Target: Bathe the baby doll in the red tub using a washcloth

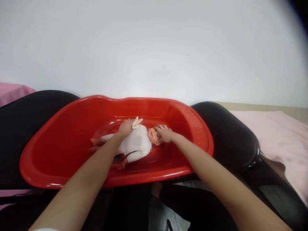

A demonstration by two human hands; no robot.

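A baby doll (136, 141) in a white long-sleeved outfit lies on its back in a red plastic baby bathtub (48, 150). Its head points right and its bare feet left. My left hand (125, 127) is closed at the far side of the doll's torso, with a small white cloth with yellow marks (137, 122) sticking out past the fingers. My right hand (165, 133) cups the top of the doll's head, fingers on the far side; part of the head is hidden under it.
Black padded seats (232, 134) stand at both ends of the tub. Pink cloth (276, 134) covers a surface at the right, and more pink fabric (14, 91) lies at the far left. A plain white wall (154, 48) rises behind. My dark-clothed legs are below the tub.
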